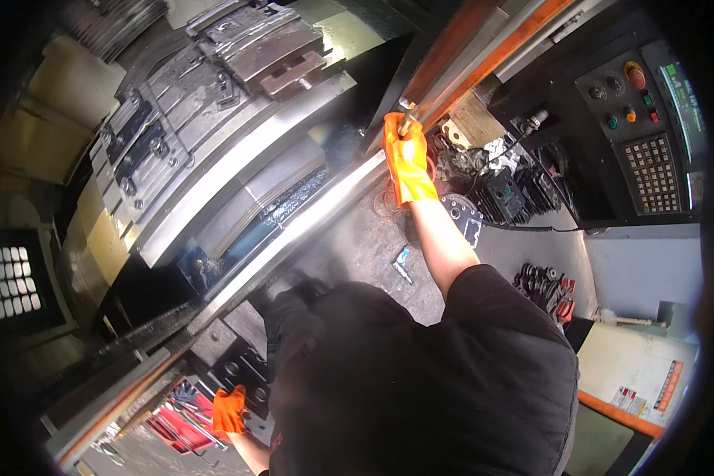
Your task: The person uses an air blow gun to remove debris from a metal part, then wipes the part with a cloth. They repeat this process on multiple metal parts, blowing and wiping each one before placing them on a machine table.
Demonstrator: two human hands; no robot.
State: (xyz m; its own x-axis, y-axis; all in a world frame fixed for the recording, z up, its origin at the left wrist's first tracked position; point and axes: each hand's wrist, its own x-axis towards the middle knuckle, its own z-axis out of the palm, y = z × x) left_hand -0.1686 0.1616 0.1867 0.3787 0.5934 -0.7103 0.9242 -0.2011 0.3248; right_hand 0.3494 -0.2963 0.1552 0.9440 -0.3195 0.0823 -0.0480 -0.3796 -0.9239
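My right hand (pixel 408 163), in an orange rubber glove, is raised beside the edge of the machine's orange-trimmed door. Its fingers are closed round a small brass-coloured cylindrical piece (pixel 405 125), whose exact kind I cannot make out. Low on the left is my left hand (pixel 229 412), also gloved in orange. Two of its fingertips stand apart and nothing shows between them. It is beside a black slotted metal part (pixel 246 371) and a red tray (pixel 165 428) of hand tools.
Metal fixtures (pixel 206 87) are bolted on the machine table at upper left. A control panel (pixel 646 170) with keys, buttons and a screen stands at right. Loose metal parts (pixel 512 194) and black-and-red tool holders (pixel 547 289) lie below it. A blue-and-silver tool (pixel 403 266) is on the floor.
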